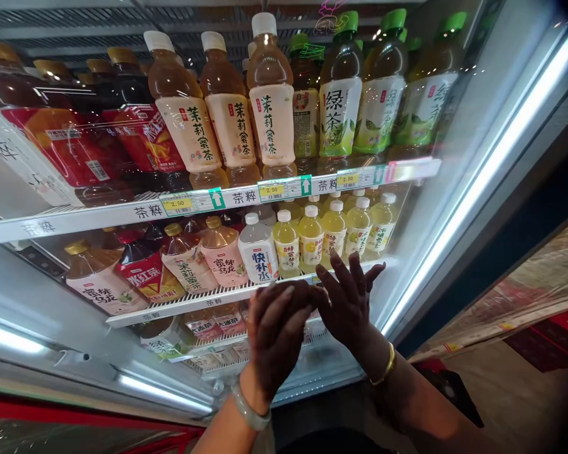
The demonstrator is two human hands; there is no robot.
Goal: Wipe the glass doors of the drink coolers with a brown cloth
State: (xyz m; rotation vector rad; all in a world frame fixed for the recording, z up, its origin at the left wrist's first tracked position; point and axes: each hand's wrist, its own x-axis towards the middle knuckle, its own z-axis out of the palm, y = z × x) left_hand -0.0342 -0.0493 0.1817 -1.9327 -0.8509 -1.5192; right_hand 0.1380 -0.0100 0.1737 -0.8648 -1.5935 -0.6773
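My left hand [280,325] is raised in front of the drinks shelves, its fingers loosely bent and pointing right. No object shows in it. Beside it my right hand [349,301] has its fingers spread, also holding nothing. The two hands meet or overlap around the fingertips; whether they press together I cannot tell. Behind them, several small yellow drink bottles [311,243] with white caps stand on the middle shelf [239,295]. A clear bottle with a white and blue label [257,255] is close above my left hand. A pale bangle circles my left wrist, a gold one my right.
On the upper shelf edge [288,189] are price tags. Above it stand jasmine tea bottles [272,120] and green tea bottles [339,116], with red-labelled bottles [66,148] at left. A bright light strip [483,183] runs along the cooler's right side.
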